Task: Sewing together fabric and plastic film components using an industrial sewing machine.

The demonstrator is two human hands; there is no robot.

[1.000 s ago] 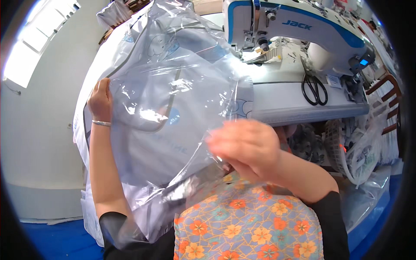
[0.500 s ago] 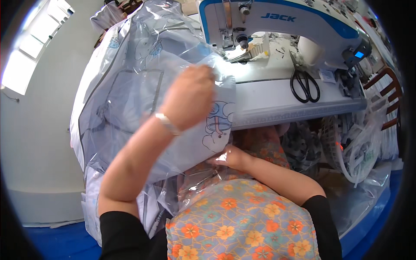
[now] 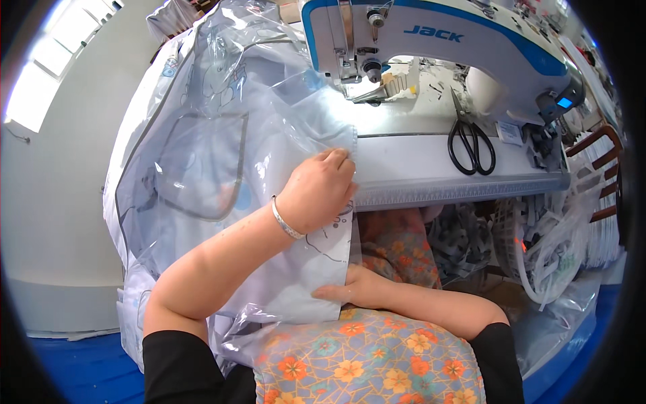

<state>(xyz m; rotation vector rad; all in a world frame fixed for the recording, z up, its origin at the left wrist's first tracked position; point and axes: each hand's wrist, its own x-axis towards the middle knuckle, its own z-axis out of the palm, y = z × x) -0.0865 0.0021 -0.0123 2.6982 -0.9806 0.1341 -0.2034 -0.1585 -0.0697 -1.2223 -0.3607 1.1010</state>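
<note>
Hands [image 3: 319,192] [image 3: 353,291] both closed on upright clear-bagged garment [image 3: 202,168], long axis toward sewing machine [image 3: 437,47].

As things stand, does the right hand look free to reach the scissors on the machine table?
Probably not at once: the right hand is low, pinning the plastic sheet at the lap, below the table edge; the scissors lie uncovered.

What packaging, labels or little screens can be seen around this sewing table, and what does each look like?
Clear plastic bag: large, glossy, grey-edged, draped left of the machine, held by both hands.
Screen: small blue glowing panel on the sewing machine's right end.
Label: small white rectangle on the table, right of the black scissors.
</note>
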